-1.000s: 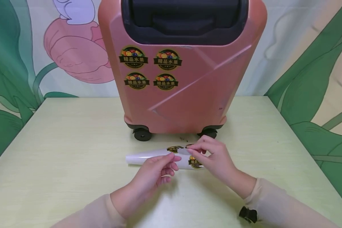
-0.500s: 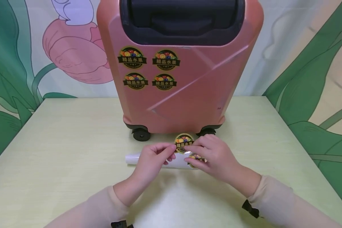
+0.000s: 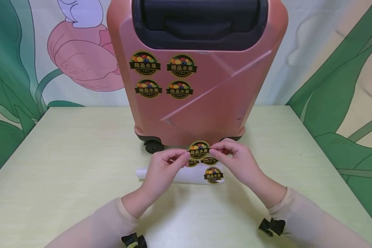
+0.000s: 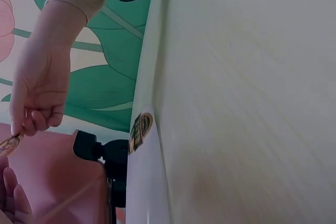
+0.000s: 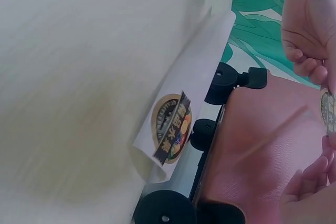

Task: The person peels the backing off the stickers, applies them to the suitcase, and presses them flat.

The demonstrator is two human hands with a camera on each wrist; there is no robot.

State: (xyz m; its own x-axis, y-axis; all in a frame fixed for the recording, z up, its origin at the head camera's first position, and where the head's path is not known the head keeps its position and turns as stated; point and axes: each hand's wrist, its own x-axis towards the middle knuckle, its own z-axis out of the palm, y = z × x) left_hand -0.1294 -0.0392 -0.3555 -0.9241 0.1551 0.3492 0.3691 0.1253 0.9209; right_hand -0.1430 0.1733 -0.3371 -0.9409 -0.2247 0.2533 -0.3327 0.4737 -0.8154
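Between both hands is a round black-and-gold fruit sticker [image 3: 199, 150], held up in front of the suitcase base. My left hand [image 3: 165, 169] pinches its left edge with thumb and finger; my right hand [image 3: 238, 159] pinches its right edge. Below it on the table lies a curled white sticker sheet [image 3: 186, 175], with a few matching stickers on its right part. One sheet sticker [image 5: 173, 128] shows clearly in the right wrist view. The pink suitcase [image 3: 217, 103] stands upright behind, with several such stickers [image 3: 182, 65] on its upper left front.
A pale wooden table [image 3: 74, 165] carries the suitcase on black wheels [image 3: 154, 146]. Behind it hangs a curtain [image 3: 316, 44] printed with leaves and a cartoon animal. Dark straps with small devices [image 3: 272, 227] sit at both wrists.
The right hand lifted the sticker off the sheet, and the left hand came up to take its left edge. The sticker now faces me, stretched between both hands and slightly higher.
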